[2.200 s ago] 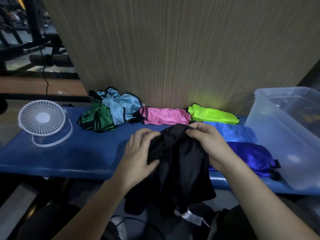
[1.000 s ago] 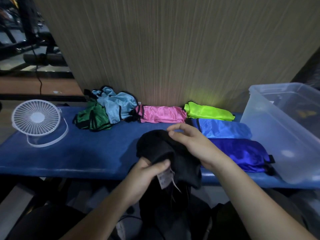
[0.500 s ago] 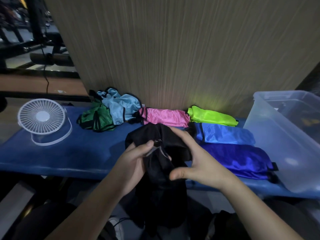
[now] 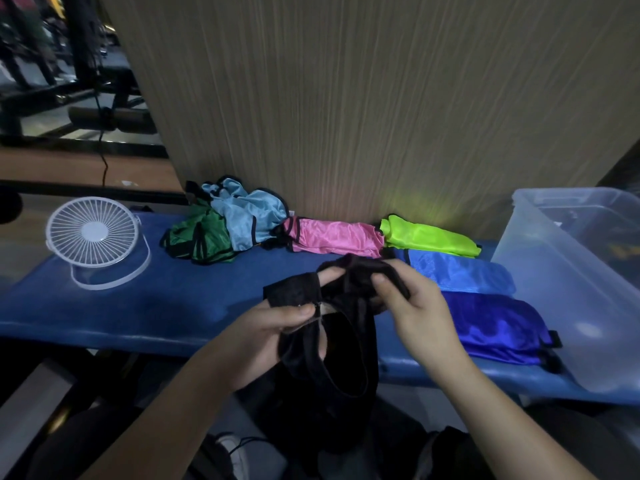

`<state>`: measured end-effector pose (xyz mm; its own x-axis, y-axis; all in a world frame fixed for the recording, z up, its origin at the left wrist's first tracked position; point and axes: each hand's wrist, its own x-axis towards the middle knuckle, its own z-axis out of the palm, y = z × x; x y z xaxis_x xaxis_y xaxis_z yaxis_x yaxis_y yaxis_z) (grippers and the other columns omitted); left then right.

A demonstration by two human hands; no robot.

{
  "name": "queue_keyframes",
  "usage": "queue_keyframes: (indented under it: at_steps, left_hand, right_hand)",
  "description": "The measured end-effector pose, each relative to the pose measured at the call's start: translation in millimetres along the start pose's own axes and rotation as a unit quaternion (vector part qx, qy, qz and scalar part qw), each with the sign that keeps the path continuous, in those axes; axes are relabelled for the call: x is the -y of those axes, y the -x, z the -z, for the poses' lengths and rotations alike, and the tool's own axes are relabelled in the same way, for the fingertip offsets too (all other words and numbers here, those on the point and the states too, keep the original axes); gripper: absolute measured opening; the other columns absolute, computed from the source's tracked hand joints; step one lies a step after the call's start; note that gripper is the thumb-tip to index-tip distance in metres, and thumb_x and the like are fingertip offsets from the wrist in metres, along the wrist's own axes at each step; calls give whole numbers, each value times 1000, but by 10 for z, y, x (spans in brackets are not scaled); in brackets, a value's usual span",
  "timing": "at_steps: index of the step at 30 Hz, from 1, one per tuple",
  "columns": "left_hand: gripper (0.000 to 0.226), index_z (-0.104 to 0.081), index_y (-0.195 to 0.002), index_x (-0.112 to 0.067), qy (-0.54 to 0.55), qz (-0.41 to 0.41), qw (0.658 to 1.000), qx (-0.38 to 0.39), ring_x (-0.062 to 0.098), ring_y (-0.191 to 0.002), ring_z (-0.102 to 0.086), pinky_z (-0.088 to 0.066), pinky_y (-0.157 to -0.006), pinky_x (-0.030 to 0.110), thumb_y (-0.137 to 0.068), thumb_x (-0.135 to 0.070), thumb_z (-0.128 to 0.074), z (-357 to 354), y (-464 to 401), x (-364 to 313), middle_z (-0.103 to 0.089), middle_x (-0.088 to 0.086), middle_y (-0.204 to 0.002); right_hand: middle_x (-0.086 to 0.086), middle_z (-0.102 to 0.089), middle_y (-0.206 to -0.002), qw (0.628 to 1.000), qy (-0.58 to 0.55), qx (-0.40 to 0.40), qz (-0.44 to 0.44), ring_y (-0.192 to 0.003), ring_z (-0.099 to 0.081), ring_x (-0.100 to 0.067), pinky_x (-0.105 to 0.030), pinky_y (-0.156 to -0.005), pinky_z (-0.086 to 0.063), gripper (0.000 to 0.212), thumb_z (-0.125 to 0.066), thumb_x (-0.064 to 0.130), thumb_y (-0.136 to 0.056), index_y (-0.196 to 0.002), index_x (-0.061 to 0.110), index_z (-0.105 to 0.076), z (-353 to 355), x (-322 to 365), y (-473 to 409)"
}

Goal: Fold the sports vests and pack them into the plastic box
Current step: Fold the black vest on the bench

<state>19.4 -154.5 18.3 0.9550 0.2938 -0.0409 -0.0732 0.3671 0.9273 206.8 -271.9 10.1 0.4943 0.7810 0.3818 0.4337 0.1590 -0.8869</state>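
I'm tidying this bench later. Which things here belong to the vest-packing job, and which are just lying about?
Job: black vest in left hand and right hand; green, light blue, pink, lime, blue, purple vests; plastic box.
Lying about: white fan.

seven sports vests show in all: one black vest (image 4: 332,355), one green vest (image 4: 199,239), one light blue vest (image 4: 249,214), one pink vest (image 4: 334,236), one lime vest (image 4: 427,236), one mid-blue vest (image 4: 457,271) and one deep blue vest (image 4: 495,323). there is one clear plastic box (image 4: 554,289), one white desk fan (image 4: 91,232), one blue padded bench (image 4: 138,306), and two bare hands, the left hand (image 4: 277,336) and the right hand (image 4: 415,311).
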Motion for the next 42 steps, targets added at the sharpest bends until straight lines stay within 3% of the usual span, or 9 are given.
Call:
queue_keyframes:
  at_steps: [7,12,15,20,23,30,36,39,42]
  left_hand:
    - [30,-68,-105,5,-99,45,988,-111,17,-53,-64,-50,-51,26,-98,-20,-52,144,7,-118,-72,27,-108]
    - [39,-65,-73,2,-179,67,960,-203,20,-47,-56,-45,-46,23,-99,-24,-54,396,80,-256,-64,18,-67]
    - [39,-68,-75,2,-197,100,945,-240,22,-54,-62,-48,-52,23,-98,-28,-58,517,144,-300,-66,15,-66]
    - [25,-78,-110,-23,-216,115,933,-262,23,-104,-73,-52,-96,43,-93,-37,-65,653,269,-359,-77,1,-109]
    - [22,-78,-103,-37,-243,101,933,-246,15,-103,-72,-52,-94,39,-86,-44,-65,640,362,-431,-76,-6,-110]
    - [53,-77,-108,-26,-301,90,898,-308,17,-102,-71,-49,-102,44,-67,-59,-84,781,442,-490,-77,-8,-105]
    - [42,-77,-105,-28,-306,66,941,-128,13,-103,-71,-56,-85,23,-69,-47,-88,747,530,-528,-77,0,-109]
    - [42,-72,-115,-19,-324,61,942,-63,26,-114,-67,-55,-95,41,-74,-14,-82,747,554,-493,-72,11,-119]
    - [43,-69,-119,-14,-365,73,927,-44,26,-118,-65,-51,-101,47,-78,-14,-78,771,572,-471,-71,9,-121]
  right_hand:
    - [-25,-60,-67,992,-53,-100,-48,-53,-59,-26,-35,-55,-47,19,-51,2,-101,-86,1,-63,158,12,-91]
    - [-12,-44,-51,988,2,-150,-45,-47,-42,-20,-27,-46,-35,23,-52,5,-98,-76,0,-55,321,-3,-118]
    - [-5,-39,-54,983,16,-176,-41,-53,-36,-21,-33,-50,-30,24,-53,9,-96,-72,8,-52,409,-31,-163]
    - [-26,-48,-72,975,63,-209,-42,-67,-39,-17,-48,-59,-37,21,-53,17,-95,-78,6,-58,524,-74,-207]
    - [-27,-55,-79,974,90,-203,-40,-70,-44,-16,-53,-66,-44,25,-53,26,-92,-82,4,-59,540,-86,-212]
    - [-20,-60,-78,973,129,-189,-34,-72,-48,-15,-52,-70,-47,27,-53,34,-89,-83,8,-60,550,-146,-227]
    - [5,-35,-58,971,166,-166,-40,-61,-32,-10,-37,-55,-29,31,-57,12,-93,-66,12,-43,481,-165,-213]
    - [-12,-41,-62,971,177,-155,-35,-63,-33,-12,-42,-56,-32,27,-57,12,-93,-69,6,-46,449,-167,-211]
    - [-17,-44,-66,971,181,-151,-34,-62,-33,-12,-42,-57,-32,27,-57,11,-93,-69,6,-47,436,-164,-206]
